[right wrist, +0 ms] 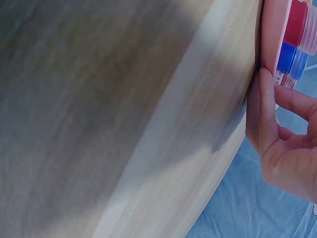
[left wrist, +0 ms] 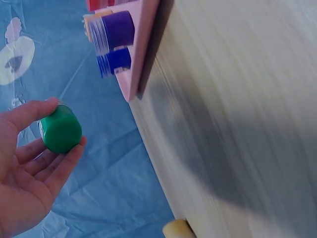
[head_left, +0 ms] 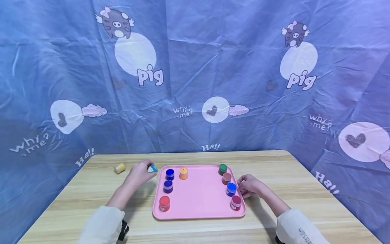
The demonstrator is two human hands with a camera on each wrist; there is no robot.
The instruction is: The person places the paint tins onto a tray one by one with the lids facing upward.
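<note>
My left hand (head_left: 146, 171) is raised just left of the pink tray (head_left: 198, 210) and pinches a small green-lidded jar (head_left: 153, 168). In the left wrist view the same jar (left wrist: 60, 130) sits between the thumb and fingers of that hand (left wrist: 29, 168), off the table. My right hand (head_left: 247, 185) lies against the tray's right rim, beside the blue-lidded jar (head_left: 231, 188). In the right wrist view its thumb (right wrist: 261, 106) lies along the tray's edge (right wrist: 271, 34), with the blue jar (right wrist: 290, 59) and a red jar (right wrist: 299, 25) just past it. The fingers are relaxed and hold nothing.
Several more jars stand along the tray's left and right sides, among them a purple one (head_left: 168, 186), an orange one (head_left: 183, 173) and a green one (head_left: 222, 168). A yellow jar (head_left: 120, 167) lies on the wooden table (head_left: 304, 183) at the far left. A blue printed cloth (head_left: 195, 84) hangs behind.
</note>
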